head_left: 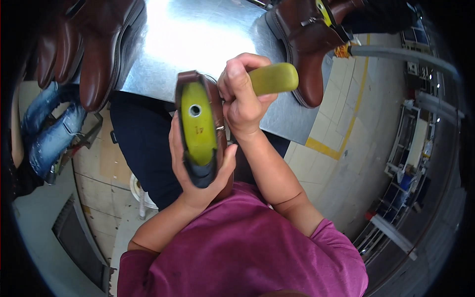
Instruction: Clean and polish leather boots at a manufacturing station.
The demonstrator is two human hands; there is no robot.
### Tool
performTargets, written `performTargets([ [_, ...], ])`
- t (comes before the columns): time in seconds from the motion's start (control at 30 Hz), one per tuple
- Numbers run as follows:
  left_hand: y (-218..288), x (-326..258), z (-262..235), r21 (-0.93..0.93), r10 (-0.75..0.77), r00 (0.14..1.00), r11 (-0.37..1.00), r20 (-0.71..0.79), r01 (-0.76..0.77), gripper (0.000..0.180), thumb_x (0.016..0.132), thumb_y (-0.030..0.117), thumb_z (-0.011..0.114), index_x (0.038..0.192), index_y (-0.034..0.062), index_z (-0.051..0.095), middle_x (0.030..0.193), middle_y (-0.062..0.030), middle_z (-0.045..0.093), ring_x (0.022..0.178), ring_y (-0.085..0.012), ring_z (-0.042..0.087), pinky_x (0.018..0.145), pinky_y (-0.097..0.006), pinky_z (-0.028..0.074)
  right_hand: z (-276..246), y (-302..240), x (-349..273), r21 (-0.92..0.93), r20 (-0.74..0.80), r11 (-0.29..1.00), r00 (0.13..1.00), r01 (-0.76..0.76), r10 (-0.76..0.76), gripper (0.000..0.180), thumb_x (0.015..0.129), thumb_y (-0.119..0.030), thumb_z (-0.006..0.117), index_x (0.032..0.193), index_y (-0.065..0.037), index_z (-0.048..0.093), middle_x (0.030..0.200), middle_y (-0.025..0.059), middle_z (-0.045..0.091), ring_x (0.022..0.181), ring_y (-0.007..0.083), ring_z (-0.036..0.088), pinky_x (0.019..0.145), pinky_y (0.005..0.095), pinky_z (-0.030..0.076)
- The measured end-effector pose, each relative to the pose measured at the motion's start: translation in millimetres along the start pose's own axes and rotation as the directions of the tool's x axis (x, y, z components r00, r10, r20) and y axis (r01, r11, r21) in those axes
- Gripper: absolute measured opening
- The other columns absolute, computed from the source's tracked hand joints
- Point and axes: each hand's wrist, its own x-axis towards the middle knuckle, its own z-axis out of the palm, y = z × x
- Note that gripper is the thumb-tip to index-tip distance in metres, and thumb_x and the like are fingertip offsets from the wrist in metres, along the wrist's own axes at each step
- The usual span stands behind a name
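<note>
A person in a magenta shirt stands at a shiny metal bench (198,34), holding a brown leather shoe upper (213,106) stretched over a yellow-green shoe last (199,126). The left hand (198,171) cups the shoe from beneath, fingers wrapped around its heel end, keeping it in the air just off the bench's near edge. The right hand (242,96) is closed tight around a tool with a yellow-green handle (273,78), pressed against the shoe's side. A brown boot (307,39) stands at the bench's far right corner. More brown boots (86,44) hang over the far left edge.
</note>
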Motion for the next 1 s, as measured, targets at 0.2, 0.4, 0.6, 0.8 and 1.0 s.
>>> performTargets([
  [0.2, 8, -1, 4, 0.08, -0.138, 0.99, 0.987, 0.017, 0.136, 0.056, 0.086, 0.014, 0.085, 0.133, -0.0027, 0.061, 0.125, -0.0132, 0.068, 0.112, -0.0253, 0.066, 0.099, -0.036, 0.052, -39, -11, 0, 0.332, -0.079, 0.868, 0.906, -0.369, 0.415, 0.018, 0.099, -0.017, 0.07, 0.103, -0.003, 0.06, 0.06, -0.0001, 0.042, 0.048, 0.0098, 0.038, 0.046, 0.0285, 0.034],
  [0.4, 16, -6, -8, -0.083, -0.168, 0.986, 0.983, -0.019, 0.166, 0.031, 0.095, 0.008, 0.075, 0.123, -0.0038, 0.066, 0.117, -0.0102, 0.07, 0.102, -0.0188, 0.067, 0.094, -0.033, 0.053, -60, -15, -1, 0.104, -0.104, 0.968, 0.966, -0.227, 0.237, 0.032, 0.1, -0.019, 0.068, 0.121, 0.006, 0.065, 0.064, 0.0031, 0.054, 0.055, 0.0129, 0.056, 0.055, 0.0308, 0.048],
  [0.6, 0, -14, -19, -0.172, -0.192, 0.98, 0.968, -0.046, 0.181, 0.042, 0.095, 0.012, 0.073, 0.132, -0.0038, 0.06, 0.127, -0.013, 0.065, 0.114, -0.0218, 0.063, 0.103, -0.037, 0.048, -41, -29, 7, 0.37, 0.016, 0.843, 0.91, -0.391, 0.415, 0.035, 0.104, -0.026, 0.063, 0.124, 0.002, 0.062, 0.062, 0.0011, 0.048, 0.05, 0.0128, 0.052, 0.051, 0.0302, 0.046],
  [0.8, -12, -12, -28, -0.446, -0.2, 0.977, 0.884, -0.079, 0.144, 0.065, 0.09, 0.016, 0.069, 0.147, -0.004, 0.044, 0.136, -0.0147, 0.058, 0.124, -0.0255, 0.056, 0.109, -0.041, 0.044, -4, -22, 19, 0.392, 0.057, 0.804, 0.883, -0.448, 0.465, 0.035, 0.104, -0.029, 0.062, 0.124, 0.0, 0.06, 0.061, 0.0005, 0.045, 0.048, 0.012, 0.048, 0.047, 0.0296, 0.044],
  [1.0, -24, -23, -43, -0.368, -0.234, 0.971, 0.899, 0.049, 0.236, 0.062, 0.09, 0.017, 0.067, 0.146, -0.0023, 0.047, 0.138, -0.015, 0.057, 0.125, -0.0248, 0.056, 0.11, -0.04, 0.044, 24, -22, 22, 0.233, -0.039, 0.841, 0.859, -0.488, 0.51, 0.027, 0.102, -0.026, 0.067, 0.115, -0.003, 0.06, 0.06, -0.001, 0.045, 0.045, 0.0092, 0.044, 0.042, 0.0265, 0.039],
])
